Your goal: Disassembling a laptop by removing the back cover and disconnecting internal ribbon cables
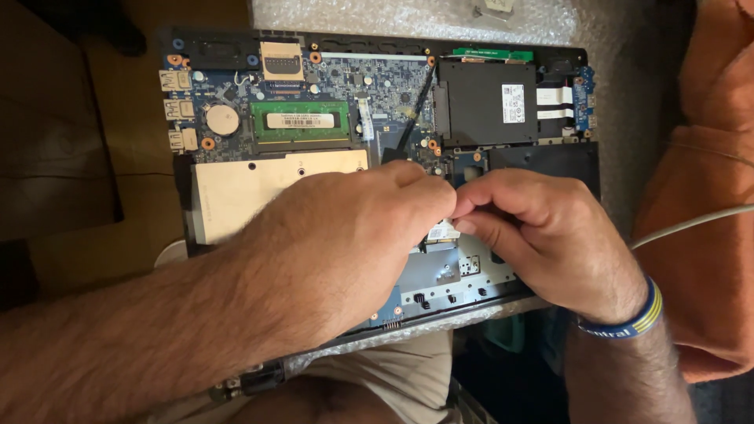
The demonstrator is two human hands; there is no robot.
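Both forearms are reaching in from the near edge, and I am watching the left hand [345, 243] and the right hand [542, 235] meeting over the middle of an opened laptop [581, 157] with its bottom cover off. Their fingertips are pinching narrowly together on a small card [442, 232] that is sitting near the laptop's near edge, just right of centre; I cannot tell whether the card is lifting free or lying seated. The right wrist is wearing a blue and yellow wristband [628, 322]. Behind the hands, a green memory stick [301, 120] is lying toward the far left of the circuit board, with a round coin battery [222, 119] just beside it on the left. A black drive [487, 102] is sitting toward the far right corner. A thin black cable [414, 110] is running diagonally between the memory stick and the drive. Bubble wrap [408, 16] is lying beyond the laptop's far edge, and orange cloth [707, 196] is lying along the right side.
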